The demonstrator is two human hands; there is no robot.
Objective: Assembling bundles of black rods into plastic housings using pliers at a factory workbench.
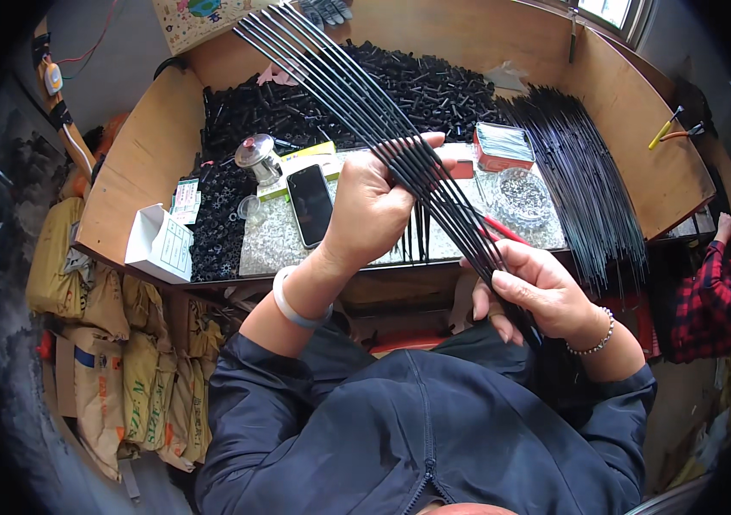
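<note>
A fanned bundle of long thin black rods (331,73) slants from the upper left down toward my lap. My left hand (372,206) is closed round its middle, with the fingers curled over the rods. Near the lower end, my right hand (546,296) grips the same rods between thumb and fingers. Below my left hand, several dark rod tips point down over a speckled stone slab (275,257). Beside my right hand lies a red stick-like tool (505,230), partly hidden by the rods.
Black tubular parts (434,90) heap at the back; more black rods (593,189) lie at the right. A phone (310,206), lidded glass jar (258,159), box of pins (503,146) and glass dish (522,197) surround the slab. Sacks (99,386) stand left; another person's checked sleeve (713,296) shows right.
</note>
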